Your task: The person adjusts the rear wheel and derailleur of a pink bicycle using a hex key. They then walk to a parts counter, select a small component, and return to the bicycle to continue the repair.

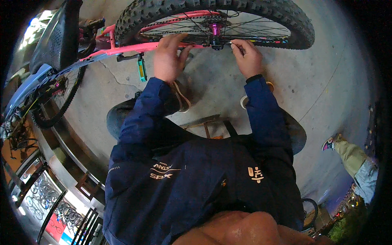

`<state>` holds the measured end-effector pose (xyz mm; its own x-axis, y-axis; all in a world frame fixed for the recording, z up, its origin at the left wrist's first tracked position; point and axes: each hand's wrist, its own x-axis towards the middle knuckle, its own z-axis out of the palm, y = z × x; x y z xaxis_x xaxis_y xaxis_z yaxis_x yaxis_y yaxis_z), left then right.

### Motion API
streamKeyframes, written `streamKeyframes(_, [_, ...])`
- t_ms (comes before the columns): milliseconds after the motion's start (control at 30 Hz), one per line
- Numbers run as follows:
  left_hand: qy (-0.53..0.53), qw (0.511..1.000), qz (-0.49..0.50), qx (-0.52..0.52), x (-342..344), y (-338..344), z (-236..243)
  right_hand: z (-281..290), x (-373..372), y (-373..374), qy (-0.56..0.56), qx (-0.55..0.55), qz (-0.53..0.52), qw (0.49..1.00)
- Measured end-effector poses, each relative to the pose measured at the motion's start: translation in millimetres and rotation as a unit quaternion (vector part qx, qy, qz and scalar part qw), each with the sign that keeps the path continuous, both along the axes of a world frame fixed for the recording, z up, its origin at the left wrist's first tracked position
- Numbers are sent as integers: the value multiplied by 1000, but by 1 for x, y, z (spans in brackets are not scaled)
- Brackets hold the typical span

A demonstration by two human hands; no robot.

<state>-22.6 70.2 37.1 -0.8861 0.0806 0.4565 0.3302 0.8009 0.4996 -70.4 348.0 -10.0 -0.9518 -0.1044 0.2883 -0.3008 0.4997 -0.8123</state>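
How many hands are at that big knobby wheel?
2: the left hand at the pink frame tube; the right hand, below and right of the purple hub. None seem hidden.

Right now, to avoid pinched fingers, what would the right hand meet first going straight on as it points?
Likely the purple hub, ahead-left of the right hand; depth is unclear, so the dark axle end may come first.

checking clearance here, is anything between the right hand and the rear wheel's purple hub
Yes: a black axle-end fitting stands on the near side of the purple hub, just left of the fingers of the right hand. Whether they touch is unclear.
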Motion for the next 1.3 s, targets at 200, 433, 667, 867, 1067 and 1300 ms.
streamKeyframes(200, [6, 991, -56, -118, -23, 20, -10, 5, -5, -1, -28, 0, 12, 1000])
streamKeyframes(433, [23, 991, -53, -121, -32, 21, -31, 17, -17, 8, 74, 123, 97, 985])
streamKeyframes(667, [14, 993, -45, -111, -31, 20, -36, 23, -24, 22, -28, 147, 142, 979])
streamKeyframes(867, [31, 996, -43, -78, -30, 22, -36, -10, -21, 47, -123, 316, 116, 934])
streamKeyframes(1067, [23, 996, -41, -70, -31, 23, -37, -26, 8, 34, -169, 258, 57, 949])
streamKeyframes(1300, [48, 996, -28, -75, -31, 25, -40, -31, 42, -7, -254, 86, -36, 963])
